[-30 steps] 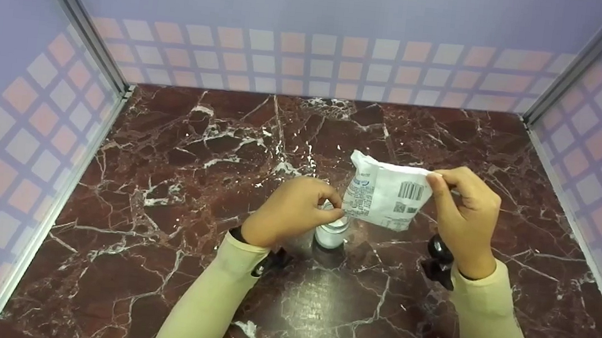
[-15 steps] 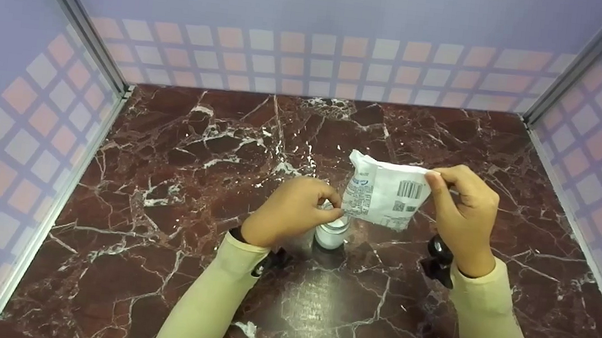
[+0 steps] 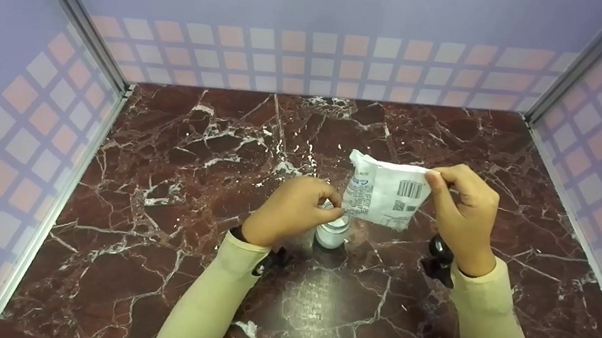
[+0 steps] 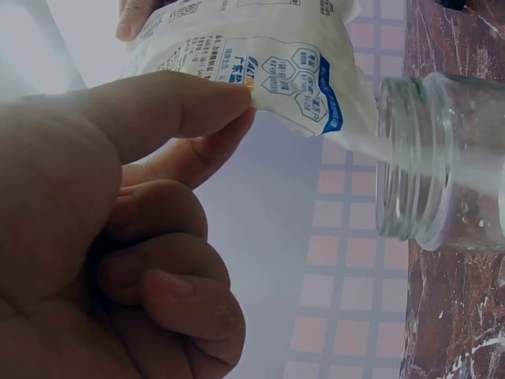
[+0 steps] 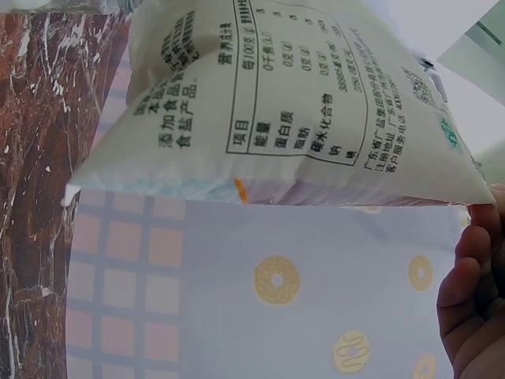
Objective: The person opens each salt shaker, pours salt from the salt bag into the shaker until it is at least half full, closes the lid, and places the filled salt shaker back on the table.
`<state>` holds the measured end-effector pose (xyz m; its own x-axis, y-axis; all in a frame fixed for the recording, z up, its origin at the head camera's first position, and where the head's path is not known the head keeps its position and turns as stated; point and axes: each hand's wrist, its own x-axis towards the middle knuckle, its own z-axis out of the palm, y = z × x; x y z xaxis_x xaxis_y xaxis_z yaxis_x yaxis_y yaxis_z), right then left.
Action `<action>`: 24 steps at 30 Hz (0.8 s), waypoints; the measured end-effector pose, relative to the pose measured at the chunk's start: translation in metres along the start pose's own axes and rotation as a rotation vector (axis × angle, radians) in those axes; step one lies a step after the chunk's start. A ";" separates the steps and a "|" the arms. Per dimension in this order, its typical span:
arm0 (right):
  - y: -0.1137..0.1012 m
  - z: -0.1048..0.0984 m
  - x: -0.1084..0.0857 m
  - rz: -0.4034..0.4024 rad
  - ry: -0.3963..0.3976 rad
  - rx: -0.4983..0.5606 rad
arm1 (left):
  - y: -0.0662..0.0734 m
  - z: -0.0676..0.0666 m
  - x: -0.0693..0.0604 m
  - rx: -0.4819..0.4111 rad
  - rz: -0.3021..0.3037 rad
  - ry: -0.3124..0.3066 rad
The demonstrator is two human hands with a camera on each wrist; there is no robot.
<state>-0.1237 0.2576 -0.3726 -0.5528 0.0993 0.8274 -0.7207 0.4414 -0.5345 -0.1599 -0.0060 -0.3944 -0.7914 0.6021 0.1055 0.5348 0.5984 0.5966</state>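
A white printed bag [image 3: 390,195] is held tilted above a glass jar [image 3: 331,235] that stands on the marble table. The left hand [image 3: 296,210] pinches the bag's lower left edge between thumb and forefinger; its other fingers curl, as the left wrist view shows. At the bag's upper right corner, the right hand [image 3: 464,214] grips between thumb and fingers. White grains stream from the bag [image 4: 276,71] into the mouth of the jar [image 4: 442,158]. In the right wrist view the printed back of the bag [image 5: 292,103] fills the upper part, and the fingers show at its corner.
White bits lie scattered on the dark red marble table [image 3: 145,264] behind and left of the jar. Purple panels with pink and white squares [image 3: 323,65] stand at the back and both sides. Dark wrist-worn devices show below each hand.
Over the last second the bag tilts very slightly and its right end shifts a little to the left with the right hand. The left hand and the jar stay in place.
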 end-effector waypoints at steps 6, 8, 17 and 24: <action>0.000 0.001 0.000 -0.003 0.002 -0.006 | -0.001 0.000 0.000 0.009 0.008 -0.008; 0.000 0.001 0.000 -0.002 0.003 -0.010 | -0.002 -0.001 0.000 0.010 0.011 -0.009; -0.002 0.000 0.001 -0.003 0.005 -0.026 | 0.000 -0.002 0.000 0.022 0.018 0.006; -0.002 0.001 0.002 -0.003 0.006 -0.029 | 0.001 -0.001 -0.001 0.027 0.015 0.006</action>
<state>-0.1231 0.2562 -0.3701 -0.5477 0.1033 0.8303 -0.7103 0.4670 -0.5266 -0.1589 -0.0071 -0.3931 -0.7850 0.6079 0.1195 0.5546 0.6035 0.5729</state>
